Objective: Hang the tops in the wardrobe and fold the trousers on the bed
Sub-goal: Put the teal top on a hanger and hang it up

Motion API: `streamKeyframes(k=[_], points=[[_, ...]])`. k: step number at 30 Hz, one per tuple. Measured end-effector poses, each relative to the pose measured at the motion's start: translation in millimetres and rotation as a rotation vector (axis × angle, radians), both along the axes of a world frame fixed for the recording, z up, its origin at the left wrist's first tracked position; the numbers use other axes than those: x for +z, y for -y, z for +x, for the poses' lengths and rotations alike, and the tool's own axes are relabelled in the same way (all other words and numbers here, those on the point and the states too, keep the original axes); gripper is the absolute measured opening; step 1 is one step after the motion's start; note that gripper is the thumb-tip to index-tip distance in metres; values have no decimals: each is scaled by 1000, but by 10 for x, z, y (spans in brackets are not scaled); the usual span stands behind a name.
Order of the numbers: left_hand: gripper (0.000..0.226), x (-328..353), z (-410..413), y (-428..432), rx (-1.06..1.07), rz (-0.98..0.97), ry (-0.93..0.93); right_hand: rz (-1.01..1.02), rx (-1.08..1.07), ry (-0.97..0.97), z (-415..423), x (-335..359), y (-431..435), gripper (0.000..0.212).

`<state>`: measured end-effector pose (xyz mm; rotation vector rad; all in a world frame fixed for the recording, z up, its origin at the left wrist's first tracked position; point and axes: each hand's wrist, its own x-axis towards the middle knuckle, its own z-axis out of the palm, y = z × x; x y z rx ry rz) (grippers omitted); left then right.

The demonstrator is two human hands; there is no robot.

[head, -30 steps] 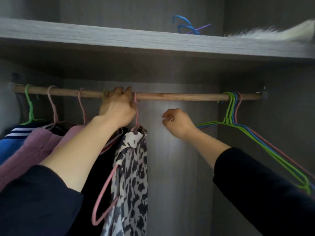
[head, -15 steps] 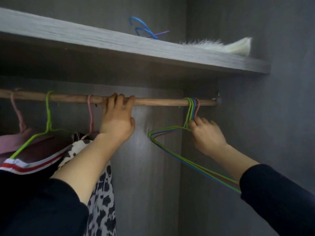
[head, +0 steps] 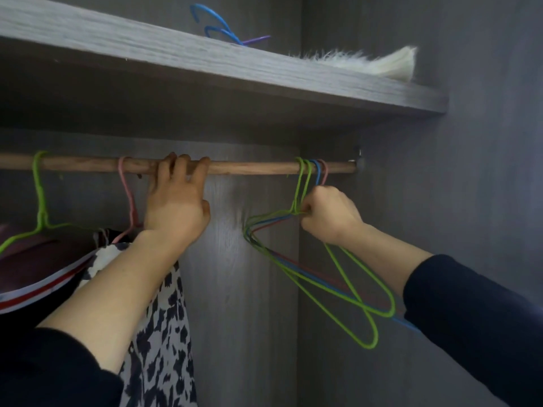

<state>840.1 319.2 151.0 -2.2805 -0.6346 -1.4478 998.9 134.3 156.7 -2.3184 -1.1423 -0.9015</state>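
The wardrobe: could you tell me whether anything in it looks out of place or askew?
Two things. Loose blue and purple hangers lie on the shelf rather than hanging on the rail. At the rail's right end, the empty hangers are bunched and splayed at different angles where the right hand grips their necks.

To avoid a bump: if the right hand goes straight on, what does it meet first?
The right hand grips the empty hangers; beyond them, probably the rod near the left hand, though depth is unclear.
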Motion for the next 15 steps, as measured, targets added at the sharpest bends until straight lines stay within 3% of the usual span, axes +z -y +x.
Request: streamKeyframes(k=[5,10,15], points=[[71,-4,7,-22,0,12,-6,212,106,-164,-65,100,-172,19],[72,0,16,-41,-7,-14,-10,383,397,-705,-159,162,-444,9],[75,-41,34,-71,-62,-18,22,464,475,-663,-279,-165,-469,21]])
